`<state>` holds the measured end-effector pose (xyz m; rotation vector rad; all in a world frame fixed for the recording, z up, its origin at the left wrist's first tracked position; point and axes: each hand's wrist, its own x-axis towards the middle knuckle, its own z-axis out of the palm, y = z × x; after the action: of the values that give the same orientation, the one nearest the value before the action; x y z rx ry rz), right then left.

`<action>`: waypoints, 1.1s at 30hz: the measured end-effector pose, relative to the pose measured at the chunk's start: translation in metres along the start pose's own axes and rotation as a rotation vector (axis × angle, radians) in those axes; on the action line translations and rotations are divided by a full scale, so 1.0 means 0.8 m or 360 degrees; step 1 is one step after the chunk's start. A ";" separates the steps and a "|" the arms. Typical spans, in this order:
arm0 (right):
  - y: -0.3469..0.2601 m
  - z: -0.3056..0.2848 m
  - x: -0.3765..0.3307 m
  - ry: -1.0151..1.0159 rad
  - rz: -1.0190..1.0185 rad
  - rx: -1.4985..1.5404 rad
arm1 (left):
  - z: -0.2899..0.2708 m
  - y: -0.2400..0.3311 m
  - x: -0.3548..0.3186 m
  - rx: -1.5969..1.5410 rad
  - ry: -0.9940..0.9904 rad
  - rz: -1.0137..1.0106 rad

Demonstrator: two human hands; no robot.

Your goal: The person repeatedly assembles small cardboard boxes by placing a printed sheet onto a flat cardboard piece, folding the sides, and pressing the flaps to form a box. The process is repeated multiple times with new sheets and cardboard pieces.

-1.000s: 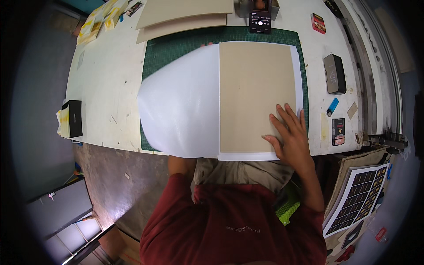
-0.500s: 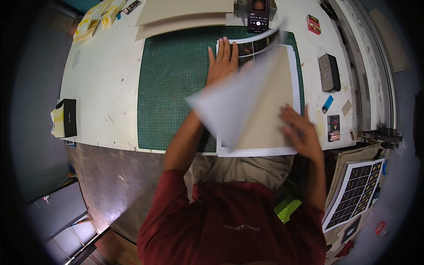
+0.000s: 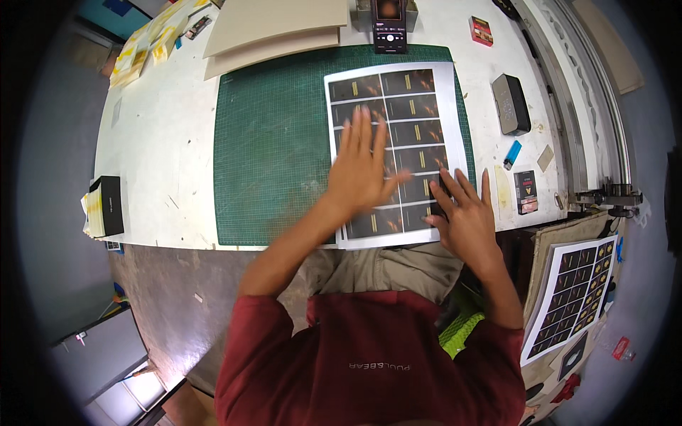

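A printed sheet (image 3: 415, 106) with two columns of dark rectangles and white margins lies face up on the right part of a green cutting mat (image 3: 273, 142). White paper edges show beneath it along its right side. My left hand (image 3: 361, 167) rests on the middle of the sheet, fingers stretched out and pointing away from me. Over the sheet's lower right edge lies my right hand (image 3: 465, 216), its fingers spread. Neither hand holds anything. The beige sheet seen earlier is now covered.
Beige boards (image 3: 273, 32) lie beyond the mat, beside a propped phone (image 3: 389, 28). To the right are a digital clock (image 3: 513, 104), a blue lighter (image 3: 512, 154), small boxes (image 3: 526, 192) and a metal rail (image 3: 568, 106). More printed sheets (image 3: 572, 298) hang lower right.
The blurred sheet that was being turned over now lies flat, printed side up, covering the beige sheet. My left hand has moved nearer onto it; my right hand rests at its edge.
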<state>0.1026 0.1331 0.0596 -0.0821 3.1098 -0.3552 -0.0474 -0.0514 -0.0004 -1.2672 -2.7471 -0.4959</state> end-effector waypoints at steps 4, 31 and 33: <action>0.010 0.009 -0.026 0.0031 -0.0010 0.0243 | -0.010 0.041 -0.026 0.0017 -0.0170 0.0082; 0.055 -0.067 -0.168 0.0819 0.1071 0.0262 | -0.040 0.068 -0.112 -0.0052 -0.0305 0.0122; 0.109 -0.082 -0.251 0.0672 0.1173 -0.0230 | -0.040 0.060 -0.111 -0.0073 -0.0308 0.0161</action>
<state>0.2974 0.2434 0.1047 1.2408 3.2301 -0.1295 0.0451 -0.0969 0.0244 -1.5326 -2.8201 -0.4525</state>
